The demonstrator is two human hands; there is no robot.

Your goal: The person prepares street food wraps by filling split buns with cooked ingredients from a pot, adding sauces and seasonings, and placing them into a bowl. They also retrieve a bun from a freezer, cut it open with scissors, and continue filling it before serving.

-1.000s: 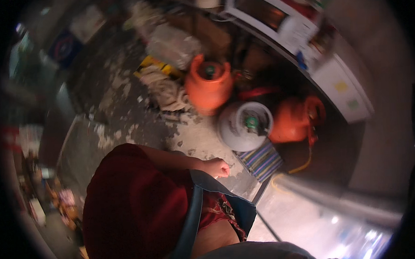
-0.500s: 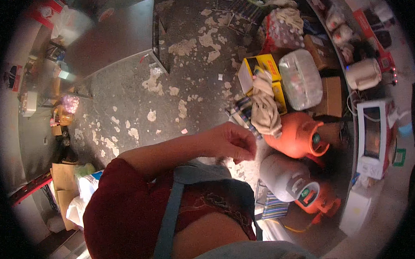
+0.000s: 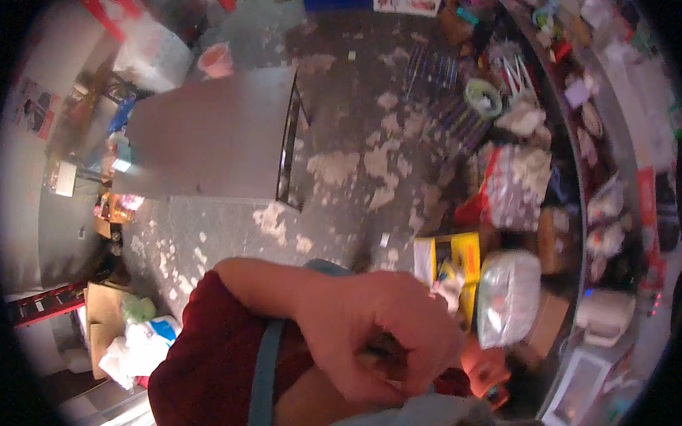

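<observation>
My left arm, in a dark red sleeve (image 3: 192,346), bends across my front. My left hand (image 3: 393,309) is raised close to the camera, its fingers curled round toward the thumb with a dark gap between them. Whether anything small is pinched there is hidden. A blue-grey apron strap (image 3: 266,381) runs down below the forearm. Beyond the fingertips, partly covered by the hand, an orange gas cylinder (image 3: 485,366) stands on the floor. My right hand is out of view.
A grey-topped table (image 3: 210,135) stands ahead to the left. At right are a yellow box (image 3: 459,254), a clear plastic-wrapped bundle (image 3: 508,301) and a cardboard box (image 3: 549,322). A shelf along the right holds a rice cooker (image 3: 604,315) and a white microwave (image 3: 576,392).
The view has swung upward, so the table and floor sit lower in the picture. My left hand has come nearer the camera, fingers still curled. The grey gas cylinder has left view.
</observation>
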